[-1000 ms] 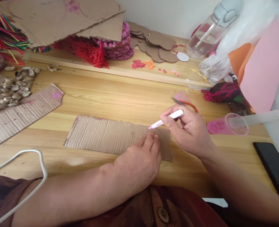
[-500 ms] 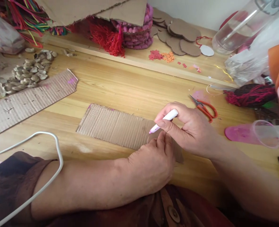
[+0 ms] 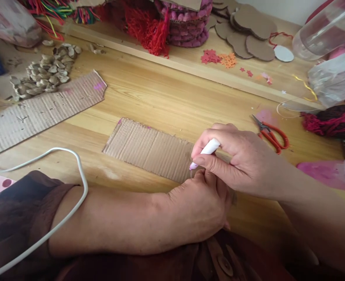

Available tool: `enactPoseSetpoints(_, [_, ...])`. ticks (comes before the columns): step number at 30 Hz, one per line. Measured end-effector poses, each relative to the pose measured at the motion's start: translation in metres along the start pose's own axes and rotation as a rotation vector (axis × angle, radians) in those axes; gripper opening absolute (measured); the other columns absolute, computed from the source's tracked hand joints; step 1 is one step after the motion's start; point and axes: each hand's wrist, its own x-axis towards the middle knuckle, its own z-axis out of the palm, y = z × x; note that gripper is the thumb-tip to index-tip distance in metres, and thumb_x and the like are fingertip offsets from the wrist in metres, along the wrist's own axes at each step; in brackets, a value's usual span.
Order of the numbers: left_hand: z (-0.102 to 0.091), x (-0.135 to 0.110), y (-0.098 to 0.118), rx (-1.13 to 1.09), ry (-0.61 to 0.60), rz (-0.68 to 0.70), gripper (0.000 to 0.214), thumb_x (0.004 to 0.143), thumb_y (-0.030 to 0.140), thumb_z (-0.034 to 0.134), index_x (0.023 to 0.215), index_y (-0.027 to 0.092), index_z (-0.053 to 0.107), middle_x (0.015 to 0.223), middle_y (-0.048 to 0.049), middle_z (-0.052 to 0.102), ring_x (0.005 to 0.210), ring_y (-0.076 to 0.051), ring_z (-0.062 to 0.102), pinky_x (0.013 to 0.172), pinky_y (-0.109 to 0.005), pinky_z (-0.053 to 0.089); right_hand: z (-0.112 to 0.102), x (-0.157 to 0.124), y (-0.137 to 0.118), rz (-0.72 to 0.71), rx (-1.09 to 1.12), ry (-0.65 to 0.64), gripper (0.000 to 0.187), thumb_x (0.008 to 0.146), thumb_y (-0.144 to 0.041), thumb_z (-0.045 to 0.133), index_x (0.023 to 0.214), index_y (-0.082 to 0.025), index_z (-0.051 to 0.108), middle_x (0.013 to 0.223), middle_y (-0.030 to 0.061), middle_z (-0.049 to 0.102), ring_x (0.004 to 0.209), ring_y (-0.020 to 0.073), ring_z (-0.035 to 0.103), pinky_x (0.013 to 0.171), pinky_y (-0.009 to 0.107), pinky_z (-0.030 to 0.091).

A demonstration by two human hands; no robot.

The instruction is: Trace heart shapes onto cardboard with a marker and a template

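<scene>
My right hand (image 3: 237,160) is closed round a white marker (image 3: 210,147), its pink tip pointing down and left at the corrugated cardboard strip (image 3: 149,146). Beside that tip, my left hand (image 3: 201,203) presses down with bent fingers on a small cardboard piece (image 3: 191,175). Only a thin edge of this piece shows; my fingers hide the remainder. The strip lies flat on the wooden table and runs under both hands. Whether the marker's tip touches the cardboard I cannot tell.
Orange-handled scissors (image 3: 273,136) lie right of my right hand, near a pink-stained plastic cup (image 3: 321,173). A white cable (image 3: 80,168) crosses my left forearm. Shells (image 3: 48,72) and another cardboard strip (image 3: 49,103) are at left. Cardboard cutouts (image 3: 258,47) and paper stars (image 3: 216,57) sit behind.
The view has shifted, so everything sits farther right and most things higher. My right hand has tilted the marker more upright and brought its tip closer to my left fingers.
</scene>
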Motion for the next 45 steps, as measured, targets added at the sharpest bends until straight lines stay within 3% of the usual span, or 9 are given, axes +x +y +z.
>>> enactPoseSetpoints(8, [-0.003,-0.002,-0.001,0.050,0.015,0.007,0.054,0.109,0.040,0.037,0.127,0.000,0.068,0.120,-0.0260,0.072,0.101,-0.037,0.073,0.076,-0.047,0.060,0.002,0.007,-0.004,-0.025,-0.003,-0.067,0.018,0.104,-0.029,0.057,0.088,-0.020,0.062,0.081,-0.0005,0.072,0.076,0.0158,0.062,0.079,0.034,0.041])
enactPoseSetpoints(13, [-0.002,-0.002,-0.001,0.036,0.017,-0.007,0.056,0.109,0.041,0.036,0.129,-0.001,0.066,0.118,-0.0266,0.072,0.102,-0.038,0.073,0.077,-0.048,0.060,0.000,0.011,-0.004,-0.026,-0.016,-0.083,0.019,0.103,-0.024,0.054,0.086,-0.021,0.061,0.081,-0.0002,0.072,0.074,0.0154,0.062,0.075,0.033,0.041])
enactPoseSetpoints(19, [0.001,0.002,-0.001,-0.031,-0.008,-0.019,0.063,0.109,0.051,0.040,0.131,-0.002,0.066,0.126,-0.0302,0.070,0.106,-0.035,0.075,0.078,-0.040,0.061,-0.008,0.013,0.004,0.000,-0.080,-0.040,0.018,0.101,-0.024,0.058,0.083,-0.022,0.059,0.079,-0.0004,0.072,0.071,0.0155,0.062,0.072,0.032,0.041])
enactPoseSetpoints(26, [0.004,0.003,0.000,-0.025,0.014,-0.015,0.066,0.108,0.053,0.042,0.138,-0.002,0.063,0.135,-0.0322,0.066,0.121,-0.040,0.070,0.087,-0.045,0.062,-0.016,0.006,0.012,0.025,-0.081,0.033,0.019,0.100,-0.023,0.060,0.081,-0.022,0.057,0.080,-0.0003,0.073,0.071,0.0154,0.065,0.070,0.030,0.042])
enactPoseSetpoints(35, [-0.002,0.002,-0.005,-0.048,-0.010,0.006,0.054,0.108,0.047,0.043,0.120,0.002,0.071,0.107,-0.0226,0.075,0.091,-0.032,0.075,0.067,-0.038,0.060,-0.002,0.010,0.003,-0.022,0.058,-0.047,0.017,0.103,-0.025,0.056,0.086,-0.021,0.058,0.081,0.0000,0.073,0.072,0.0142,0.064,0.072,0.030,0.044])
enactPoseSetpoints(40, [0.000,0.002,-0.004,-0.039,-0.001,0.011,0.068,0.106,0.053,0.045,0.135,-0.005,0.064,0.131,-0.0318,0.068,0.116,-0.039,0.072,0.084,-0.041,0.063,-0.009,0.007,0.010,0.029,0.002,-0.014,0.017,0.101,-0.028,0.058,0.085,-0.023,0.059,0.081,0.0002,0.073,0.073,0.0157,0.064,0.072,0.032,0.044])
enactPoseSetpoints(45, [0.003,0.001,-0.003,-0.043,0.013,0.006,0.067,0.106,0.054,0.046,0.138,-0.003,0.064,0.136,-0.0326,0.065,0.128,-0.043,0.066,0.090,-0.043,0.063,-0.016,0.000,0.019,0.074,-0.016,0.060,0.017,0.100,-0.030,0.059,0.085,-0.023,0.060,0.081,0.0002,0.073,0.071,0.0155,0.064,0.069,0.031,0.045])
